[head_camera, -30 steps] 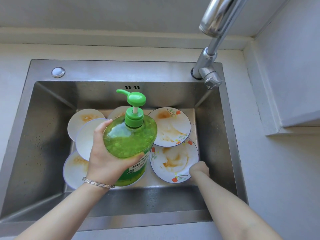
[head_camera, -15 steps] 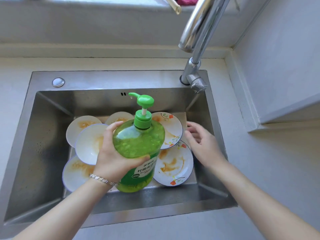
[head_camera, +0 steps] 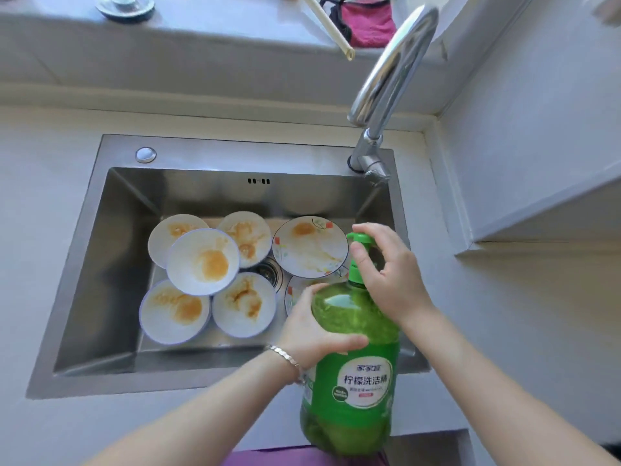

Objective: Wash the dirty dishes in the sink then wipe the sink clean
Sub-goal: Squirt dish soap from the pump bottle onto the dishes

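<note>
Sink, seen from above, set into a pale tabletop. Seven dirty dishes lie on its floor around the drain.

Left group: five white bowls smeared orange. One bowl rests on top, overlapping the rims of those at the back left and front left. Two more sit at the back centre and front centre.

Right group: a flowered plate at the back. A second plate lies in front of it, mostly hidden by the left hand.

A green soap bottle is held upright over the sink's front right corner, its base out over the front rim. The left hand, with a bracelet at the wrist, grips the bottle's shoulder, thumb across the front. The right hand curls over the pump, thumb against its near side and fingers arched above it.

The faucet rises from the sink's back right corner; no water runs from it. On the ledge behind lies a pink cloth.
</note>
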